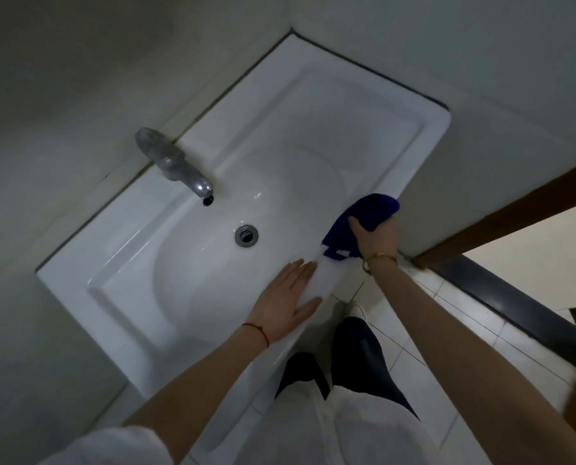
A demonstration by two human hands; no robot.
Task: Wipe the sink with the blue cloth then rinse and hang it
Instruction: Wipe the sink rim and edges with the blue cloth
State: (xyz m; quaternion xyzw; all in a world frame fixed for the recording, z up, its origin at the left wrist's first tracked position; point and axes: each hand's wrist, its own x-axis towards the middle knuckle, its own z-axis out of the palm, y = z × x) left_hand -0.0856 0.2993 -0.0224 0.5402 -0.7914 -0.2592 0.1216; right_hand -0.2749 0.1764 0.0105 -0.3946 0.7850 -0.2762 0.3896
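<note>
- No brand, label or writing readable anywhere in view.
- White ceramic sink set into a wall corner, with a raised flat rim around an oval basin; basin holds no objects, only a round metal drain near its middle.
- Grey metal tap mounted on the rim at the far side, spout hanging over the basin just beyond the drain.
- Blue cloth bunched on the near rim of the sink, towards the right end, draped partly down into the basin; small white patches visible at its lower edge.
- Right hand gripping the cloth from above, thumb curled over the near side of the fabric, the other fingers hidden beyond the bunch; gold bracelet at the wrist.
- Cloth bulging out beyond the fingertips at the far end and trailing below the palm towards the left.
- Left hand flat on the near rim, just beside the cloth's lower edge, fingers straight and together, thumb spread, holding nothing; red string round the wrist.
- Pale tiled floor to the right of the sink, dark shoes below the near rim, brown door frame at the right edge.
</note>
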